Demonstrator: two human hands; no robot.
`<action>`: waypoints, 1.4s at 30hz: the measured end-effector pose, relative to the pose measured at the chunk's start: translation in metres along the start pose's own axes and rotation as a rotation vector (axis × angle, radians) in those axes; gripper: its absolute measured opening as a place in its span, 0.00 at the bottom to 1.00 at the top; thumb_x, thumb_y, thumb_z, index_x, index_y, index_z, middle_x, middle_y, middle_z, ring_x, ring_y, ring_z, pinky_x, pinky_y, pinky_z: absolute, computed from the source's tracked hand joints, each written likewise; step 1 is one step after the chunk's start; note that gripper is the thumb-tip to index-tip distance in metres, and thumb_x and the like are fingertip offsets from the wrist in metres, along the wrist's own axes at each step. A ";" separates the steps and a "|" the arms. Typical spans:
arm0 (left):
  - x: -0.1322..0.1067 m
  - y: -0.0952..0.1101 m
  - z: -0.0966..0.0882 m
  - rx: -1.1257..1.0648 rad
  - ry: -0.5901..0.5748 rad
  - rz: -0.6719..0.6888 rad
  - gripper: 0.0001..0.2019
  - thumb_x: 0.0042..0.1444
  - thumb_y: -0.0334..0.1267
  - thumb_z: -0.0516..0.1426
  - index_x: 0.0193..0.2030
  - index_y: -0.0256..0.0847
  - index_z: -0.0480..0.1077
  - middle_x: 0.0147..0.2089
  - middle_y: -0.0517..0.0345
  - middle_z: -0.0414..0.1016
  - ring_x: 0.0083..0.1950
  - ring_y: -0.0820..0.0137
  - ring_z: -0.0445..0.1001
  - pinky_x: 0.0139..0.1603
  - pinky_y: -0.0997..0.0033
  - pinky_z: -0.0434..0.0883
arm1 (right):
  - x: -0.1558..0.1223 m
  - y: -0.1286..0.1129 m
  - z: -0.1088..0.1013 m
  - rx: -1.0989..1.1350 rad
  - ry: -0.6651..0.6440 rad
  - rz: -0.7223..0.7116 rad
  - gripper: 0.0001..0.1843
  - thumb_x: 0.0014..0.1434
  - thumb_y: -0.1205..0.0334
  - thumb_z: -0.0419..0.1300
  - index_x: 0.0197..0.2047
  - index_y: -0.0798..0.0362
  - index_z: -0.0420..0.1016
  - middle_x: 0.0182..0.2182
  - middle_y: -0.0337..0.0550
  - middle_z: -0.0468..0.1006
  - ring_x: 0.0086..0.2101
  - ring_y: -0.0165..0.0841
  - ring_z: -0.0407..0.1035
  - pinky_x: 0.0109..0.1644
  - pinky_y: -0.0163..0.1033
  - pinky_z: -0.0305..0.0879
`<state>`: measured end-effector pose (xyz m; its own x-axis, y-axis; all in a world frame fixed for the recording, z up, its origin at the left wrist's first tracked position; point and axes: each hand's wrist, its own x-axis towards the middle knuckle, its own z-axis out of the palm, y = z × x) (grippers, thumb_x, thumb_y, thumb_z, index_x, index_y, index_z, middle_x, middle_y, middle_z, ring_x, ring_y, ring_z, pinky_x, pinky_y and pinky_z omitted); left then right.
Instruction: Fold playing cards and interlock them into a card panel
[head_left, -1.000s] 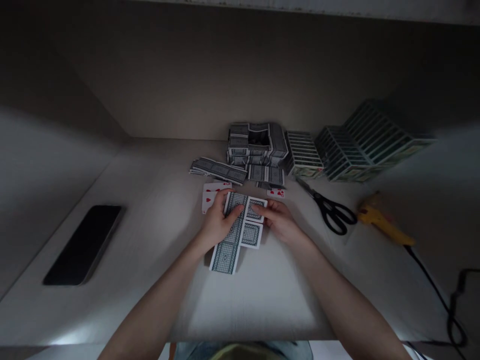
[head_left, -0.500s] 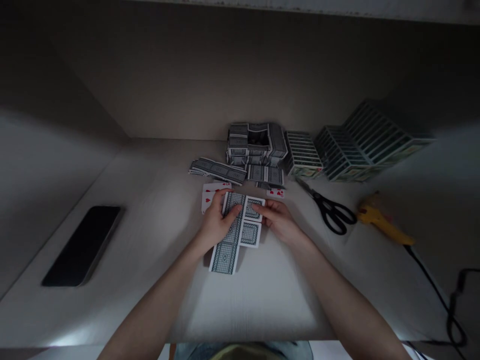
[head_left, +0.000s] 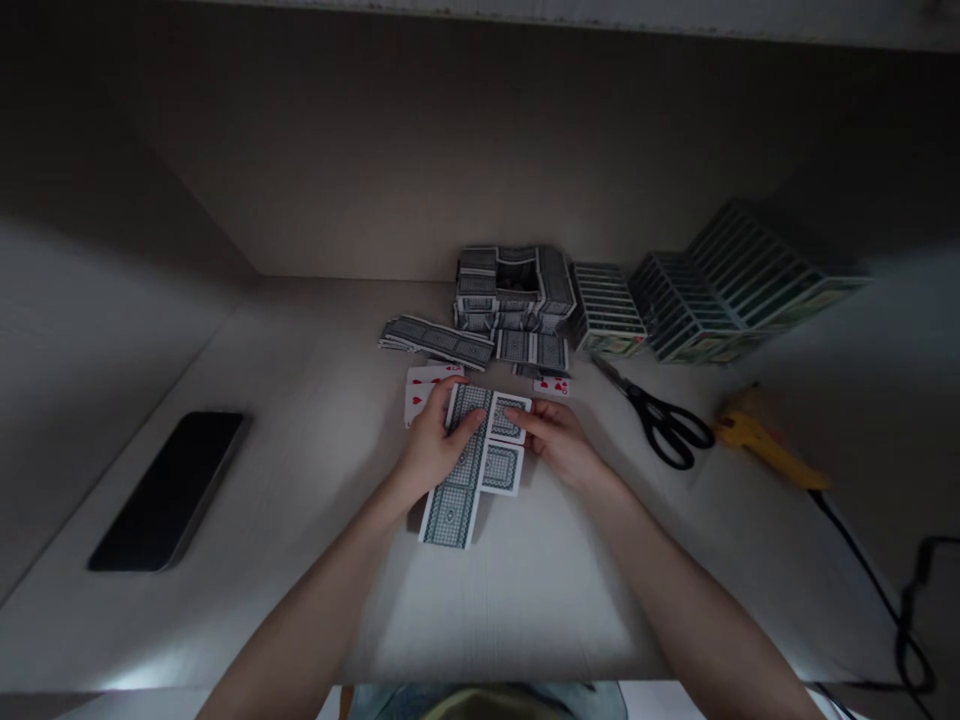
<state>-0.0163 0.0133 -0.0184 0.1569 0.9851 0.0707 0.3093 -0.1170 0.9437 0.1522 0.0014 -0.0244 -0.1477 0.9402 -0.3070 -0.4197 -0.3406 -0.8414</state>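
- Centre of the desk [head_left: 540, 600]: face-down playing cards [head_left: 450, 516] lie in a tilted column, its long axis running away from the person and leaning slightly right, with two more cards beside its upper right side.
- Left hand [head_left: 436, 448]: lies over the middle of the column and is the nearer hand to it.
- Right hand [head_left: 559, 442]: lies to the right, its fingers [head_left: 519, 418] on the upper side card.
- Hand state: apart, but close together on the same layout. Neither hand shows a clear clamp; gripping or resting cannot be told.
- Around the layout: face-up heart cards [head_left: 424, 392] under the left hand's reach; a card tower [head_left: 514, 290] beyond; scissors [head_left: 666, 428] to the right.
- Hidden: the left hand covers the column's middle, so the card count and edges cannot be made out in the dim light.
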 end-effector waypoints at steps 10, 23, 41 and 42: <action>0.000 -0.001 0.001 -0.110 0.058 -0.005 0.23 0.47 0.40 0.58 0.51 0.43 0.62 0.40 0.56 0.72 0.37 0.66 0.73 0.38 0.66 0.69 | 0.002 0.004 0.001 0.002 0.042 -0.064 0.11 0.43 0.57 0.65 0.28 0.54 0.71 0.24 0.38 0.76 0.25 0.30 0.69 0.33 0.38 0.65; 0.022 -0.010 -0.036 -0.551 0.455 -0.070 0.21 0.42 0.27 0.56 0.46 0.41 0.64 0.40 0.58 0.72 0.38 0.72 0.72 0.36 0.75 0.69 | -0.001 0.012 0.003 -1.164 0.184 -0.769 0.11 0.50 0.56 0.58 0.37 0.51 0.72 0.40 0.45 0.73 0.42 0.38 0.63 0.47 0.45 0.59; 0.021 -0.007 -0.033 -0.600 0.337 -0.177 0.18 0.48 0.43 0.57 0.46 0.42 0.65 0.44 0.54 0.73 0.39 0.70 0.73 0.36 0.70 0.72 | 0.008 0.009 -0.008 -0.472 0.416 -0.518 0.11 0.45 0.53 0.62 0.26 0.54 0.74 0.21 0.36 0.68 0.21 0.25 0.58 0.23 0.33 0.54; 0.022 -0.008 -0.032 -0.571 0.356 -0.149 0.18 0.49 0.44 0.57 0.47 0.42 0.65 0.45 0.54 0.73 0.40 0.69 0.73 0.38 0.70 0.72 | 0.007 0.008 -0.008 -0.407 0.409 -0.473 0.12 0.45 0.53 0.62 0.26 0.53 0.73 0.19 0.34 0.67 0.18 0.24 0.55 0.20 0.32 0.51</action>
<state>-0.0458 0.0400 -0.0140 -0.1973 0.9783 -0.0632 -0.2539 0.0113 0.9672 0.1546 0.0055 -0.0366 0.3443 0.9373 0.0541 0.0202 0.0502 -0.9985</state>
